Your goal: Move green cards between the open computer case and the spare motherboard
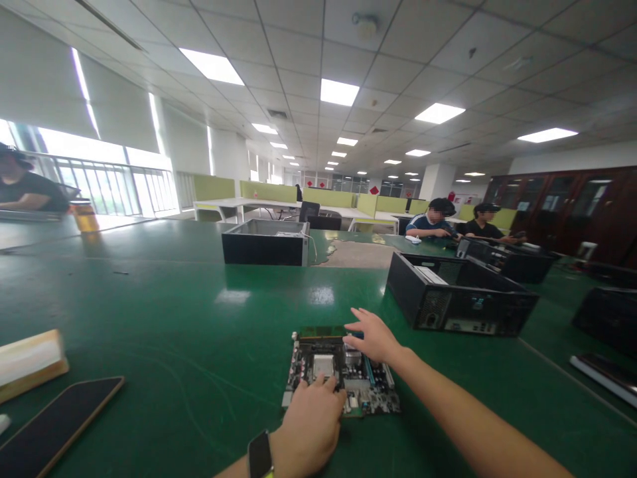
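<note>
At the far left of my head view sits a person in a dark top point(30, 192), with an amber container point(85, 218) on the surface beside them. Nearer me on the green counter point(189, 312) I see a pale block point(32, 362) and, just beside it, a flat dark slab point(60, 425) with a tan edge. Farther back, left of centre, stands an open-topped computer case point(265, 247).

In front of me the motherboard point(354, 385) lies flat on the counter. I have the left hand point(314, 418), with a watch point(259, 455) at its wrist, palm down over the board's near left part, fingertips at the square metal piece point(323, 365); I can't tell whether they pinch anything. The right hand point(374, 337) is spread wide over the far right part, near a silvery block point(352, 357); contact is unclear to me.

Further right, one co-worker point(432, 224) sits across the counter, behind an open black case point(478, 302); a second co-worker point(485, 226) sits beside them.
</note>
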The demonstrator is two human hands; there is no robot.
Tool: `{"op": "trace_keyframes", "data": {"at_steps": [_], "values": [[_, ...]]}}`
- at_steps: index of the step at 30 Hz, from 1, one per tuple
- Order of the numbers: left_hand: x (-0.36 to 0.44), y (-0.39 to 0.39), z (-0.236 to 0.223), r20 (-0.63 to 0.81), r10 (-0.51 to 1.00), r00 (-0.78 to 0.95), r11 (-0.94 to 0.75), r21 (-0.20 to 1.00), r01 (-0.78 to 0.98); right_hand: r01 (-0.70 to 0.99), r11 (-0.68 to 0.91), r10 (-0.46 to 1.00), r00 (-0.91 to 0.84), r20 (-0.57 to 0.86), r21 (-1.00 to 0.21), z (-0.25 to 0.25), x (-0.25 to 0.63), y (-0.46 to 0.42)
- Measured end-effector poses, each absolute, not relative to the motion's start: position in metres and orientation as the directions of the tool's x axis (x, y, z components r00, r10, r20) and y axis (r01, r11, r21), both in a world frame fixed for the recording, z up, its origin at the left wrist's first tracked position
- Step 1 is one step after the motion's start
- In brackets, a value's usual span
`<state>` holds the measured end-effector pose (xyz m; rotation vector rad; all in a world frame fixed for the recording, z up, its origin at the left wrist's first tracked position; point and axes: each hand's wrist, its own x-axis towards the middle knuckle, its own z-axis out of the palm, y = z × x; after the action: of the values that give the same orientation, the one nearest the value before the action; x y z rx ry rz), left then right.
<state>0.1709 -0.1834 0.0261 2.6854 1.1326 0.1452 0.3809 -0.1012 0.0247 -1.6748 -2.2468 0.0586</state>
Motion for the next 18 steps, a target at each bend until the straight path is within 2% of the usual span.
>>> {"op": "trace_keyframes", "data": {"at_steps": [5, 7, 9, 14, 16, 18], "values": [[0.170, -0.186, 0.028, 0.015, 0.712, 0.702, -0.683, 0.248, 0.687, 0.823, 0.261, 0.946, -0.116, 0.301, -0.505, -0.011, 0.375, -0.101], [0.168, -0.182, 0.035, 0.011, 0.711, 0.703, -0.680, 0.265, 0.683, 0.778, 0.264, 0.941, -0.078, 0.329, -0.570, -0.022, 0.376, -0.100], [0.164, -0.173, 0.047, -0.010, 0.711, 0.703, -0.661, 0.333, 0.673, 0.756, 0.286, 0.932, -0.077, 0.354, -0.589, -0.028, 0.377, -0.100], [0.145, -0.135, 0.077, 0.028, 0.654, 0.756, -0.580, 0.659, 0.478, 0.752, 0.321, 0.922, -0.109, 0.371, -0.576, -0.031, 0.380, -0.098], [0.134, -0.117, 0.078, 0.048, 0.702, 0.710, -0.531, 0.700, 0.478, 0.761, 0.323, 0.921, -0.115, 0.373, -0.563, -0.031, 0.380, -0.097], [0.123, -0.101, 0.070, 0.060, 0.784, 0.618, -0.488, 0.674, 0.554, 0.770, 0.324, 0.919, -0.119, 0.374, -0.550, -0.031, 0.379, -0.097]]}}
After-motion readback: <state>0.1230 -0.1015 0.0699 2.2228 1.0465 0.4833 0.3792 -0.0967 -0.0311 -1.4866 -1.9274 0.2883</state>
